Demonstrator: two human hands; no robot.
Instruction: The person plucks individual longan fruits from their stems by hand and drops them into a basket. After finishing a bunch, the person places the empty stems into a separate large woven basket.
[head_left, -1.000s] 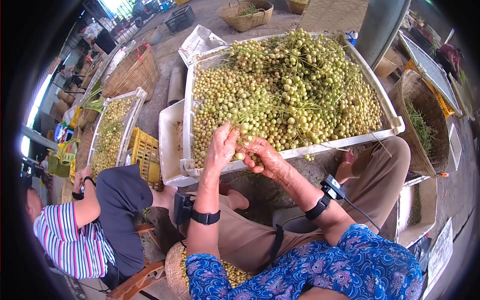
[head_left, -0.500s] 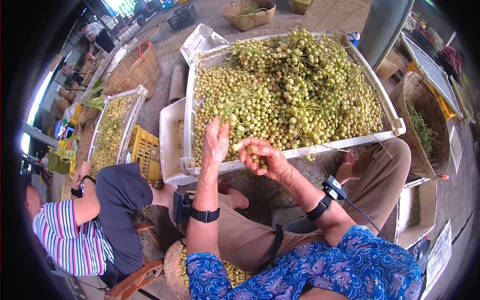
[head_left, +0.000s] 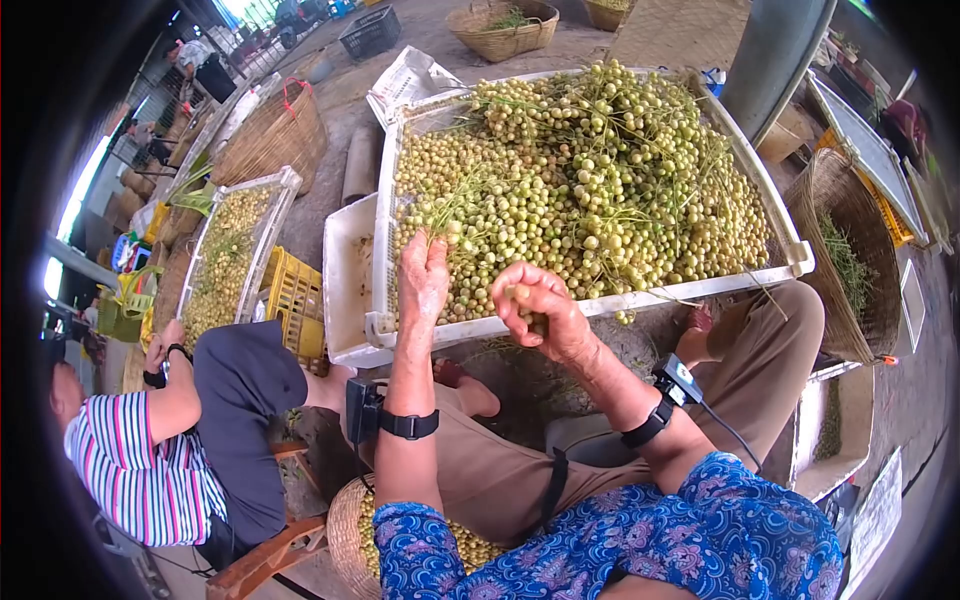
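Observation:
A white tray in front of me holds a heap of small round yellow-green fruits, many still on their stalks. Over its near left part, my left hand is closed, pinching the thin green stems of a fruit sprig. To its right, my right hand is curled near the tray's front rim, with a few loose fruits in its palm and fingers. Part of what it holds is hidden. Between my legs and body sits a round woven basket with loose fruits in it.
A co-worker in a striped shirt sits at left by another fruit tray and a yellow crate. At right are a tall woven basket with stems and a metal post. A white box lies under the tray.
My right hand has moved slightly right, away from the left hand, and its fingers have curled more. The left hand stays on the stems, almost unmoved.

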